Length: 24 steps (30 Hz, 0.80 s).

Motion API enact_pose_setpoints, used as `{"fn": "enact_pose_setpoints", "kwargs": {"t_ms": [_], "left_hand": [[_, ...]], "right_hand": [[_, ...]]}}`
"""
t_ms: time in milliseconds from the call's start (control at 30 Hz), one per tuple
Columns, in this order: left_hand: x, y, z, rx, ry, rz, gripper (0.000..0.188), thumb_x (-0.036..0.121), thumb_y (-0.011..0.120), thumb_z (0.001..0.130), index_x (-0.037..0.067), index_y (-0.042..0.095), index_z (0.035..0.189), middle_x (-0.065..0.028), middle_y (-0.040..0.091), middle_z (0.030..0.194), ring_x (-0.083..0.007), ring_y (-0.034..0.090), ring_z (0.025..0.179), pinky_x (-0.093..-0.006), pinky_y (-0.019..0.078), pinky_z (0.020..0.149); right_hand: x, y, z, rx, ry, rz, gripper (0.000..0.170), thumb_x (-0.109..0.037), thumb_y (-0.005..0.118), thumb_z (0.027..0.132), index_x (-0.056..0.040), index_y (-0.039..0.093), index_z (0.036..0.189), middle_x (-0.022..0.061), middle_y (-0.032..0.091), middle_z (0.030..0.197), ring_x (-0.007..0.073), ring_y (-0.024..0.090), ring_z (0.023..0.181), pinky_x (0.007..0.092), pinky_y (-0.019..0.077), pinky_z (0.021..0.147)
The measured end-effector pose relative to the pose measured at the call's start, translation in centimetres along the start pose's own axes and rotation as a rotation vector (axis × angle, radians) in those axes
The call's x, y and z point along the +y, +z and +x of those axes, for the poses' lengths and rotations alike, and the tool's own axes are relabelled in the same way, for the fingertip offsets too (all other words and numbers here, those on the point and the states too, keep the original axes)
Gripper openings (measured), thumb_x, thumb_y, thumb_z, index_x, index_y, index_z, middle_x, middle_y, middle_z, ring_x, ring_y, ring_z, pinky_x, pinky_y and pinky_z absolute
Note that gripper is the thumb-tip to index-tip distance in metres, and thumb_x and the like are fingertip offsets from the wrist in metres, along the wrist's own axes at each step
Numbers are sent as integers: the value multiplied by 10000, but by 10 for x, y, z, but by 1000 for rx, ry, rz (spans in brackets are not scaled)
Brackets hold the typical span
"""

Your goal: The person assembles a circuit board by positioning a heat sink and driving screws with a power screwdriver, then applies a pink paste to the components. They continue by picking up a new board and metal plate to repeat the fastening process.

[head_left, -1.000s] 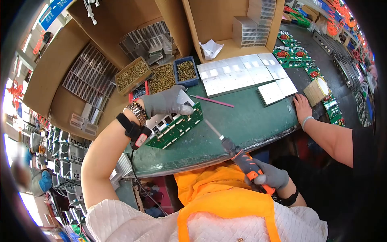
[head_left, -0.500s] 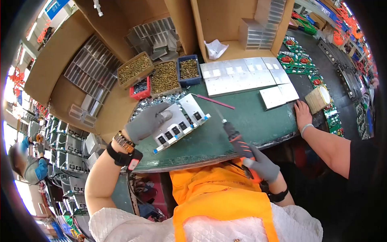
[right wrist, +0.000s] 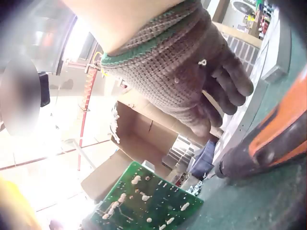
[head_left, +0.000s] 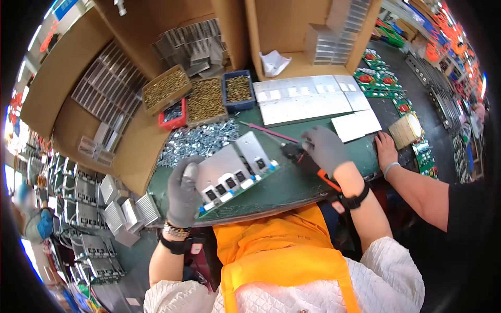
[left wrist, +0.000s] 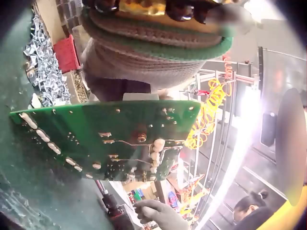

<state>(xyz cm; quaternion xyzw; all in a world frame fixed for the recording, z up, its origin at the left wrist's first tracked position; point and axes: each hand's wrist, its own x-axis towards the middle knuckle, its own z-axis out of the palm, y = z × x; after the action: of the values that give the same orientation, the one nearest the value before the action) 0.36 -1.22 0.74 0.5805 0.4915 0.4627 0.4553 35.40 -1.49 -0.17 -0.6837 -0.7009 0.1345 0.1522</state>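
In my gloved left hand I grip the left end of a green circuit board with silver metal plates on it. The board is tilted; black components and blue parts stand along its front edge, and its soldered underside shows in the left wrist view. My gloved right hand is above the table, fingers loosely bent and holding nothing. Below it an orange and black electric screwdriver lies on the green tabletop. A thin pink-handled tool lies beside the screwdriver's tip.
Small metal clips are heaped behind the board. Bins of brass screws and a red bin stand behind them. Silver plates lie at the back right. Another person's hand rests at the right table edge.
My right hand has let go of the screwdriver and moved up over the table. My left hand has shifted to the board's left end; the board has turned from underside to plate side up.
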Motion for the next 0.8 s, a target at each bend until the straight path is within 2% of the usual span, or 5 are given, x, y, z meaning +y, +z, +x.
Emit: {"fn": "enact_pose_setpoints", "kwargs": {"t_ms": [300, 567, 667, 733, 800], "left_hand": [[-10, 1, -20, -72, -58, -175, 521, 492, 572, 967, -2, 605, 1130, -39, 642, 1008, -106, 568, 944, -264, 456, 838], [-1, 0, -12, -124, -147, -236, 526, 455, 578, 965, -14, 587, 1202, -59, 633, 1048, -128, 568, 985, -291, 442, 896], [8, 0, -19, -87, -159, -321, 531, 435, 566, 975, -21, 566, 1248, -58, 623, 1067, -128, 563, 996, -286, 442, 894], [9, -4, -24, -106, -122, -260, 516, 410, 563, 981, -22, 557, 1263, -54, 619, 1073, -126, 561, 997, -281, 442, 894], [10, -3, -26, -114, -51, -111, 452, 344, 564, 995, -20, 563, 1262, -44, 616, 1084, -114, 556, 993, -265, 444, 885]], "right_hand": [[-2, 30, 60, -230, 42, -273, 169, -192, 610, 895, -75, 718, 954, 158, 669, 1021, 350, 647, 982, 436, 515, 856], [17, 18, 55, -284, 43, -383, 156, -180, 648, 864, -87, 684, 984, 147, 677, 991, 353, 648, 953, 428, 517, 851], [22, 1, 44, -159, 132, -166, 120, -140, 641, 860, -75, 660, 958, 134, 673, 887, 327, 666, 859, 402, 526, 777], [23, -16, 37, 6, 129, 301, 71, -88, 624, 860, -77, 628, 930, 70, 622, 757, 200, 624, 703, 328, 496, 651], [16, -35, 32, 98, 135, 389, 57, -72, 621, 862, -74, 617, 919, 32, 585, 737, 136, 565, 673, 285, 462, 618]]}}
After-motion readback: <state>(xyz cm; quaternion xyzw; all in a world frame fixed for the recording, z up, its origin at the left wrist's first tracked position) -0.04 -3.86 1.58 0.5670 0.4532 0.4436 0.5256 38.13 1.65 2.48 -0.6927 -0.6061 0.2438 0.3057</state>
